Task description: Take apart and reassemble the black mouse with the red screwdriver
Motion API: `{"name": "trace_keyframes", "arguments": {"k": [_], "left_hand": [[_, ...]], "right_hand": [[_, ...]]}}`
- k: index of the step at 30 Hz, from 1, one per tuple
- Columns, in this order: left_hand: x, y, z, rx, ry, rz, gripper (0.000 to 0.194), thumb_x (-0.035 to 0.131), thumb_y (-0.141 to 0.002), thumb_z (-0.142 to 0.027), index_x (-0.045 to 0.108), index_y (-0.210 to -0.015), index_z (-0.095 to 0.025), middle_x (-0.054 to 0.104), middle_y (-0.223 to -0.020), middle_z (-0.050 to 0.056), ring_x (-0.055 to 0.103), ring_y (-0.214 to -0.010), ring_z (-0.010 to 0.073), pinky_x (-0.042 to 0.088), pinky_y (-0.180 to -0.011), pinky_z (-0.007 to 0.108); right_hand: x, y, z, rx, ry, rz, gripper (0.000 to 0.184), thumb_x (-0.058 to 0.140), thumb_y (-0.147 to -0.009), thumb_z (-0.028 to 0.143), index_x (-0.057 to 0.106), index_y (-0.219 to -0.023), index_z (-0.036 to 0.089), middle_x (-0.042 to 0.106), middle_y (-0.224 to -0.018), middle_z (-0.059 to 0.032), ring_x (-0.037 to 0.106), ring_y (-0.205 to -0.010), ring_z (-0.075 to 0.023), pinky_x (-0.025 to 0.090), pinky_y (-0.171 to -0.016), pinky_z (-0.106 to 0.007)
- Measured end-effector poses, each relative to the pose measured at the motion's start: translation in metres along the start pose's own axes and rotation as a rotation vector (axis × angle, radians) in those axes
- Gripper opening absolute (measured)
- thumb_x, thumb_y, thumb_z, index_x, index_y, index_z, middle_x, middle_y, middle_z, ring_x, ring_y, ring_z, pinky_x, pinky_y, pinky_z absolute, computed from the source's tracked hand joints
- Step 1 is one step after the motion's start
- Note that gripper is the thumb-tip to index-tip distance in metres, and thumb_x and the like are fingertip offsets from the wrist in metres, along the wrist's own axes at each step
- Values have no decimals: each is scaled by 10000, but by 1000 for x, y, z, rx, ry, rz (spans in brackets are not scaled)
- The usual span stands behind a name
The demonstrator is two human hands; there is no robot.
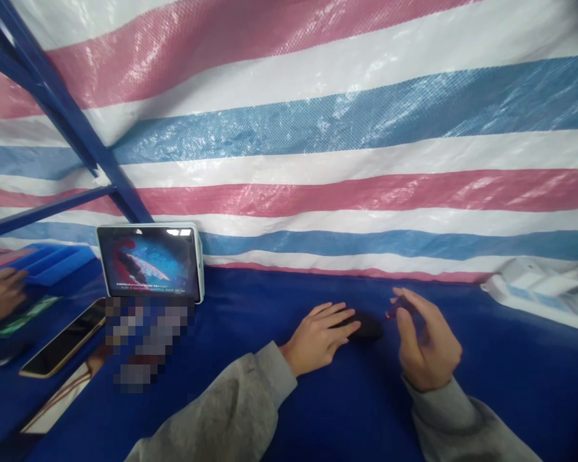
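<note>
A dark, rounded black object [368,326] lies on the blue table, its kind not clear. My left hand [320,337] rests over its left end, fingers stretched out and slightly spread, covering part of it. Just to the right, my right hand [428,346] is raised with thumb and fingers curved toward each other. Between those fingertips is a small dark reddish thing [391,314], too blurred to name. The right hand is apart from the black object.
A tablet [149,263] stands at the left, playing a video. A phone [65,339] lies nearer. Another person's hand [2,298] is at the far left, by a blue tray [60,264]. White packaging [542,289] sits right. Striped sheeting [347,128] hangs behind the blue table [337,417].
</note>
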State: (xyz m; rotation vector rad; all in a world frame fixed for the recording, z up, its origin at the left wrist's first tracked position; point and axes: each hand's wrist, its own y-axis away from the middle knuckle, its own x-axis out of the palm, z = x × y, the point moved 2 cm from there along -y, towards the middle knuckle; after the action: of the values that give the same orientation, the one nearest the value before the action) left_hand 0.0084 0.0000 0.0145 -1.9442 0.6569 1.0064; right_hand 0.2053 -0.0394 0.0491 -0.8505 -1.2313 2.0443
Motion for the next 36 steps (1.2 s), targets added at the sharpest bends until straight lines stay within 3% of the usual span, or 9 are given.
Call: {"name": "trace_keyframes", "arguments": {"k": [3, 9, 15, 19, 23, 28, 32, 36], "left_hand": [[0, 0, 0, 5, 3, -2, 358, 483, -1015, -238, 568, -1363, -248, 536, -1459, 26, 424, -1417, 187, 335, -1192, 415], [0, 1, 1, -2, 7, 1, 370, 500, -1007, -230, 558, -1373, -248, 534, -1461, 27, 422, -1419, 187, 335, -1192, 413], [0, 0, 0, 5, 6, -4, 360, 479, -1018, -242, 563, -1368, -248, 545, -1451, 33, 431, -1413, 190, 345, -1185, 416], [0, 0, 0, 12, 6, -13, 357, 479, -1017, -239, 568, -1362, -244, 541, -1455, 28, 428, -1414, 184, 330, -1193, 409], [1, 1, 1, 12, 11, -7, 358, 476, -1018, -247, 564, -1366, -245, 537, -1460, 28, 423, -1418, 189, 335, -1190, 419], [0, 1, 2, 11, 27, -6, 374, 486, -1011, -218, 553, -1377, -256, 531, -1463, 38, 423, -1418, 201, 356, -1175, 447], [2, 1, 3, 5, 11, 5, 393, 508, -1000, -200, 542, -1387, -260, 517, -1476, 36, 422, -1419, 197, 356, -1175, 444], [2, 0, 2, 11, 6, 13, 386, 506, -999, -194, 551, -1379, -247, 528, -1467, 42, 409, -1427, 195, 340, -1185, 440]], "right_hand": [[1, 2, 0, 24, -5, 5, 386, 622, -874, 92, 632, -1243, 204, 732, -1082, -97, 704, -823, -185, 570, -771, -362], [3, 10, -8, 153, -3, -96, 336, 736, -815, 201, 654, -1139, 173, 742, -899, -65, 639, -635, -148, 550, -657, -336], [1, 5, -1, 152, -38, -27, 302, 603, -911, 201, 654, -1209, 192, 747, -1077, -87, 725, -827, -196, 587, -773, -366], [2, 3, 2, 209, -22, -44, 260, 619, -905, 213, 662, -1158, 170, 756, -989, -86, 721, -726, -178, 586, -707, -342], [3, 5, -3, 164, -71, -114, 248, 706, -839, 209, 667, -1079, 161, 744, -953, -94, 704, -722, -182, 589, -667, -349], [4, 8, -6, 131, -89, -83, 299, 641, -878, 157, 652, -1175, 183, 731, -1071, -107, 728, -895, -226, 595, -815, -431], [3, 3, -2, 106, -58, -48, 295, 639, -883, 149, 660, -1173, 198, 741, -1075, -93, 732, -891, -219, 598, -813, -405], [-1, 0, 0, 26, -8, -96, 288, 712, -823, 142, 690, -1101, 215, 739, -1000, -70, 713, -890, -215, 592, -752, -359]]}}
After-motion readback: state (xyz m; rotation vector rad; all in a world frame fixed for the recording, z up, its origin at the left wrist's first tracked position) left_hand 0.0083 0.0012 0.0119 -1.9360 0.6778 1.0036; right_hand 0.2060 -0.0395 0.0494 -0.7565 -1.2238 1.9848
